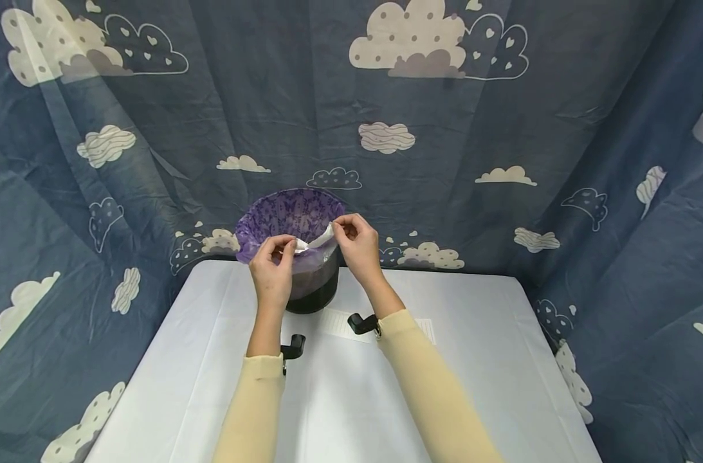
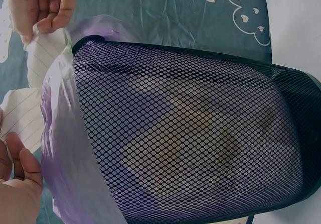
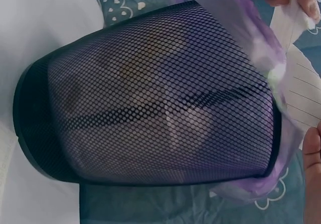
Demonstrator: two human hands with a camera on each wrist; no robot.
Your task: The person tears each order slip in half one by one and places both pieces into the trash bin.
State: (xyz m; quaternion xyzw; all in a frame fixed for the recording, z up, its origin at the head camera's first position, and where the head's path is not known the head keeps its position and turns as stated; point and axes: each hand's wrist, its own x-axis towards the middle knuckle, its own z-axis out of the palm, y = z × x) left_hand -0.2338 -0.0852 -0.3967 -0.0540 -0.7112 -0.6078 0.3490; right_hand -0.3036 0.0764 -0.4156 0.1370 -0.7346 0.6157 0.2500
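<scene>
White ruled paper (image 2: 22, 112) is pinched by the left hand (image 1: 273, 270) and by the right hand (image 1: 358, 247) — whether in one piece or two cannot be told — at the near rim of a round black mesh bin (image 1: 313, 296). The bin is lined with a translucent purple plastic bag (image 1: 258, 222) and set near the far edge of a white table (image 1: 473, 360).

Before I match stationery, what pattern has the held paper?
The paper has thin parallel lines, clearest in the right wrist view.
</scene>
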